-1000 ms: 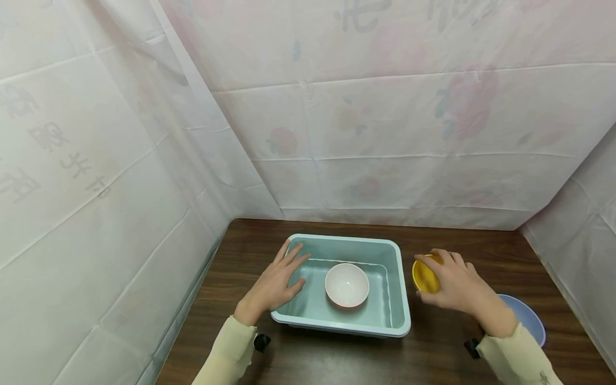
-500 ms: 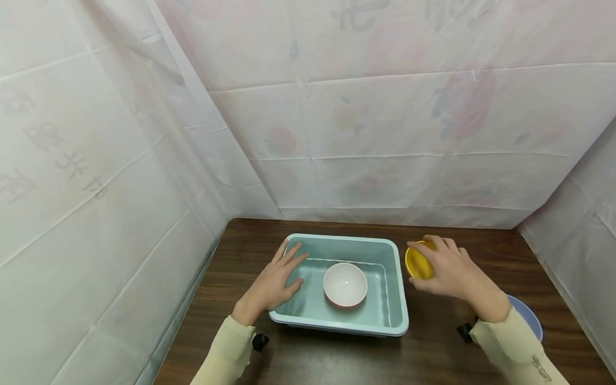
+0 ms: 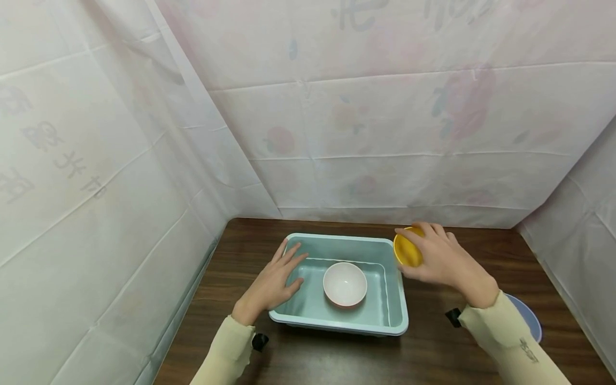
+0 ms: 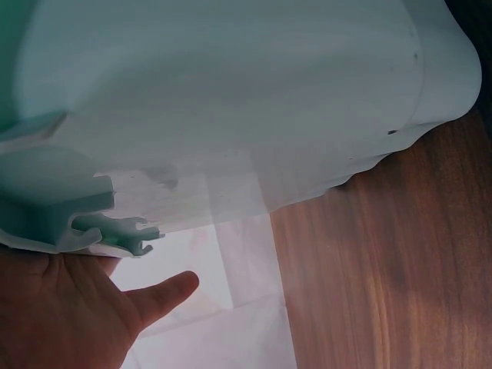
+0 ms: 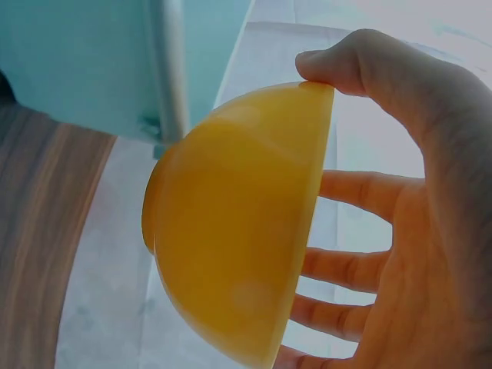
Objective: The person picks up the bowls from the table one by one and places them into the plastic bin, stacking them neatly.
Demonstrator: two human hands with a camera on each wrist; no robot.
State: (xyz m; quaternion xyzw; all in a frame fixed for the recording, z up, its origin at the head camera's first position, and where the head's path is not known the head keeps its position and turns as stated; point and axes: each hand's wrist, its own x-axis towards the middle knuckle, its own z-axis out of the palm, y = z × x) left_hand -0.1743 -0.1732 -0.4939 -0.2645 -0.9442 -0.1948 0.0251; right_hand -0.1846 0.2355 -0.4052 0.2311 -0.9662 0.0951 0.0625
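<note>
My right hand [image 3: 438,254] grips a yellow bowl [image 3: 406,249] by its rim, thumb on one side and fingers on the other. The bowl is tilted, and it overlaps the right rim of a pale green basin [image 3: 356,324] in the head view. In the right wrist view the yellow bowl [image 5: 231,223] shows its rounded outside and foot. A white bowl [image 3: 345,283] with a reddish underside stands upright inside the basin. My left hand [image 3: 271,286] rests at the basin's left rim with fingers spread; in the left wrist view the thumb stands away from the basin wall [image 4: 231,100].
A blue dish [image 3: 525,316] lies on the right of the dark wooden table [image 3: 332,358], partly hidden by my right sleeve. White printed sheets [image 3: 385,117] hang behind the table and along both sides.
My right hand has carried the yellow bowl leftward and away from me, from the table area beside the basin to its right rim. The left hand stays at the basin's left side.
</note>
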